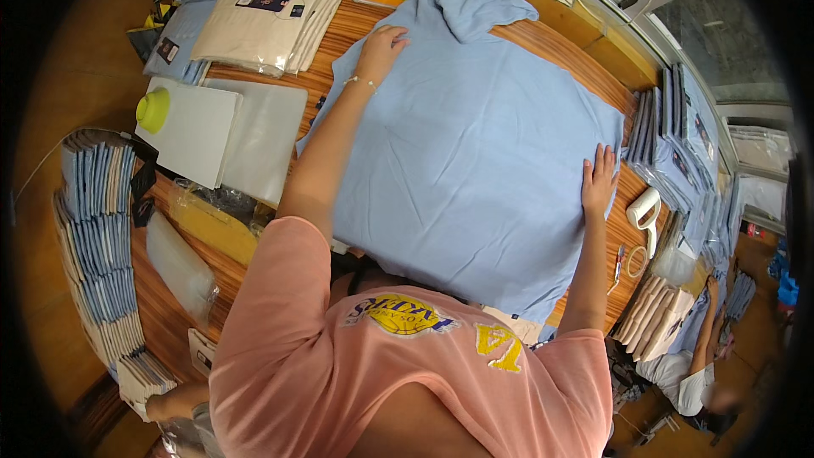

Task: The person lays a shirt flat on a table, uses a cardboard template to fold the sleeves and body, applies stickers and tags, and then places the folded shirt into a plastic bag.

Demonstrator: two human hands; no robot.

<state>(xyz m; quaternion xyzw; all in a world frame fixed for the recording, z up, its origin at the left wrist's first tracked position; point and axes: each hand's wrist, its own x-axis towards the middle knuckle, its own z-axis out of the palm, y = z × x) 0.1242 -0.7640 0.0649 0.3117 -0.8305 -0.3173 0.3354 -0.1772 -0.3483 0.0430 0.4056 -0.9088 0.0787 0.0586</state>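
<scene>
A light blue shirt (475, 153) lies spread across the wooden table in front of me, its far end bunched up in loose folds. My left hand (383, 49) is at the shirt's far left edge, fingers bent and closed on the cloth. On the right edge rests my right hand (599, 180), laid flat with fingers stretched out on the fabric. The shirt's near edge hangs close to my body.
To the left are packed beige garments (254, 25), a white board (191, 131) with a lime-green round object (153, 110), and clear bags (180, 267). Right of the shirt sit a white handheld tool (644, 210) and stacked blue garments (678, 140). Other people work nearby.
</scene>
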